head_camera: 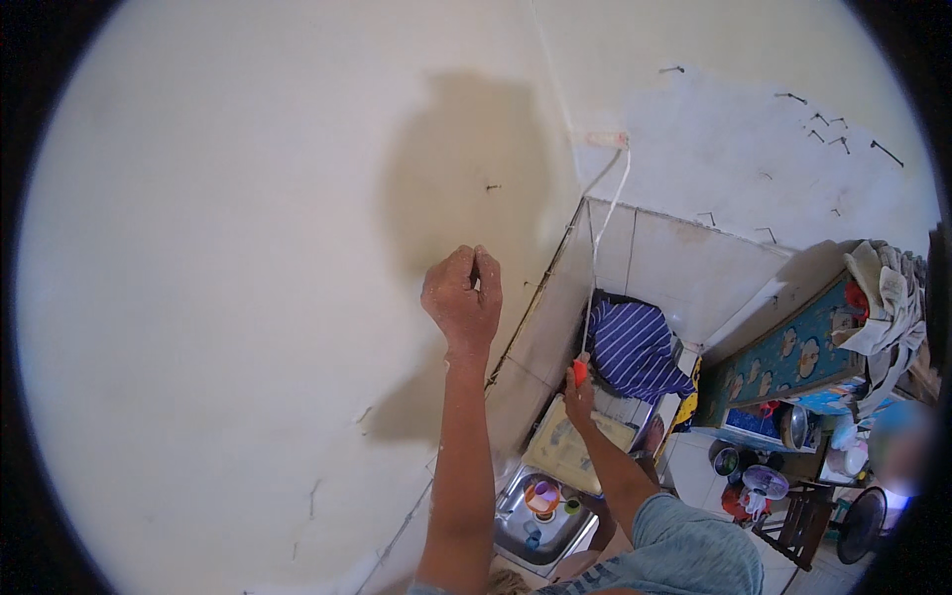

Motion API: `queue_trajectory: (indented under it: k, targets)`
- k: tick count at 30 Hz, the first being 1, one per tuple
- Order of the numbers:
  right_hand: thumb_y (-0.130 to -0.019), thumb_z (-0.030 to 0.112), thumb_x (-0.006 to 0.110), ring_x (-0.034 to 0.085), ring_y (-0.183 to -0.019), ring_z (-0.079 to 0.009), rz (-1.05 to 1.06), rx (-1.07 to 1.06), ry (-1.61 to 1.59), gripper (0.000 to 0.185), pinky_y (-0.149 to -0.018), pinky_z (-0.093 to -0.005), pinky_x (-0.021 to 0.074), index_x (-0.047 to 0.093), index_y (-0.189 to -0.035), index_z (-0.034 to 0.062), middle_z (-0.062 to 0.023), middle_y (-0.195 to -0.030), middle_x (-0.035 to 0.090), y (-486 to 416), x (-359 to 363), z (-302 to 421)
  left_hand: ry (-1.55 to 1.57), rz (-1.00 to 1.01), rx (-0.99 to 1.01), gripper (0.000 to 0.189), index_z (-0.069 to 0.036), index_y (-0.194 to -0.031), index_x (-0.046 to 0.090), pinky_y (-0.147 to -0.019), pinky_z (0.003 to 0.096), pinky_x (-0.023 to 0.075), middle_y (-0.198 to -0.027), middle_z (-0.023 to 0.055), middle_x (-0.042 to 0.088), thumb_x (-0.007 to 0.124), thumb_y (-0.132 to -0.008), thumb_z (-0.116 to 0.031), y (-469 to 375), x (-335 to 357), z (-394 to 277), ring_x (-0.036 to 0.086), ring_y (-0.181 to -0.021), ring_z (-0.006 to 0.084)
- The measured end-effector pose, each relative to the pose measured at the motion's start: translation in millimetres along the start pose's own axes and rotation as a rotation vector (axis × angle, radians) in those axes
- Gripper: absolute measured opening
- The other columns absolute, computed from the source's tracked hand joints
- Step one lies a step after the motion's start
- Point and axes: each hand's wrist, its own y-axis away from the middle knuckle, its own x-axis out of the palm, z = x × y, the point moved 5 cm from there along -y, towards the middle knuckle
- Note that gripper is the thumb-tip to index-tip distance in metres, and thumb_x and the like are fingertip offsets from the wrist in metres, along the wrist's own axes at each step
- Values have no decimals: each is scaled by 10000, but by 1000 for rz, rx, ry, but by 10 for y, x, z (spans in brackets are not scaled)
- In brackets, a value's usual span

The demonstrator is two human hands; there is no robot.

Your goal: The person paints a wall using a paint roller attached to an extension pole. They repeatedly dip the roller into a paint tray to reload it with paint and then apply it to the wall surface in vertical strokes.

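My right hand (579,401) grips the red handle (580,372) of a paint roller frame with a long, paint-whitened rod (612,201). The roller sleeve (606,140) rests against the wall just right of the corner, above the tile edge. My left hand (462,297) is raised before the cream left wall (223,260), fingers curled in and thumb close to the forefinger. Nothing shows in it, though its fingertips are partly hidden. Specks of paint dot its skin. Above it, a nail (492,187) sticks out of the wall within a shadow.
Nails (818,119) jut from the right wall. Below are a striped blue cloth (632,346), a yellowish board (554,439), and a steel sink (509,524) holding cups. A bare foot (654,431) shows on the counter. Rightward stand a patterned cabinet (781,357), a fan (863,524) and a blurred person (900,446).
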Motion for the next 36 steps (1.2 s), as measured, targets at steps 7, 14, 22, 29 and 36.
queue_trajectory:
  k: [7, 14, 22, 29, 36]
  targets:
    - [-931, 292, 522, 412, -468, -43, -21, -56, -53, 377, -425, -218, 351, 507, -1219, 49, 23, -620, 466, 27, 133, -26, -18, 2, -9, 273, -51, -583, 412, -481, 358, 345, -507, 94, 418, 599, -782, -60, 5, -16, 55, 404, -461, 266]
    - [-914, 277, 556, 448, -463, -69, -83, -38, -84, 336, -423, -249, 365, 526, -1139, 30, -25, -614, 505, 192, 73, 109, -56, -6, -2, 289, -37, -601, 427, -439, 312, 317, -507, 99, 413, 579, -833, -118, 14, 12, 52, 364, -452, 182]
    - [-871, 261, 617, 507, -534, -151, -2, -3, 621, 327, -487, -300, 408, 517, -1077, 28, -105, -670, 521, 1250, -1450, 373, -62, 1, 3, 299, -13, -629, 506, -424, 276, 328, -516, 94, 468, 580, -858, -191, 51, 33, 112, 370, -448, 120]
    - [-876, 245, 564, 582, -631, -190, 732, 540, 618, 245, -558, -329, 450, 537, -1034, 60, -94, -741, 604, 1470, -3489, 695, -122, -40, 92, 339, -17, -595, 539, -436, 291, 328, -485, 82, 450, 606, -821, -262, -9, 56, 168, 363, -449, 116]
    - [-865, 224, 568, 553, -647, -181, 1111, 430, 625, 221, -585, -329, 462, 549, -1029, 78, -69, -773, 568, 1755, -3398, -70, -56, -19, 21, 348, -11, -546, 506, -421, 278, 288, -460, 28, 424, 577, -808, -228, -2, 72, 204, 340, -447, 84]
